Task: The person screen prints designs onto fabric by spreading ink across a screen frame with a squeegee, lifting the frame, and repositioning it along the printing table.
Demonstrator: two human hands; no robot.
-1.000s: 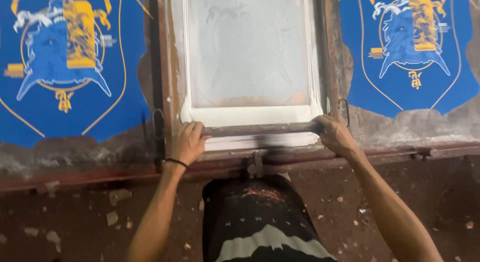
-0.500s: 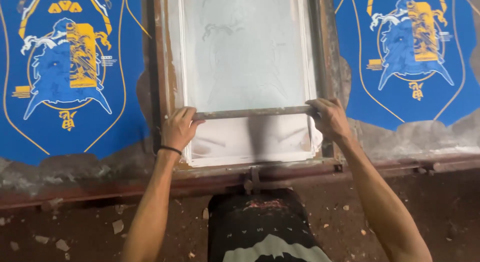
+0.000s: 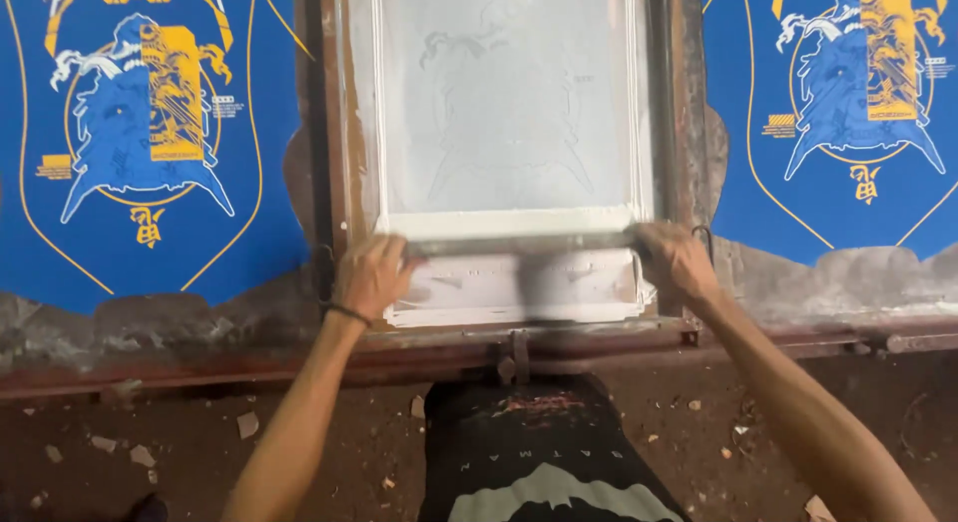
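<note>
A long squeegee point(image 3: 519, 246) lies crosswise on a wooden-framed printing screen point(image 3: 344, 133) with a pale mesh and white ink. My left hand point(image 3: 371, 274) grips the squeegee's left end, a dark band on its wrist. My right hand point(image 3: 677, 262) grips the right end. The squeegee sits near the screen's near edge, just above a band of white ink point(image 3: 519, 287).
Blue fabric pieces with a yellow, white and light-blue shield print lie to the left point(image 3: 150, 133) and right point(image 3: 848, 113) of the screen. A worn table edge with a metal rail point(image 3: 798, 337) runs across. Below is a dirty floor point(image 3: 150, 442) with scraps.
Both hands pushed the squeegee away from me up the screen, from the frame's near edge onto the mesh, leaving white ink behind it. The view shifted slightly.
</note>
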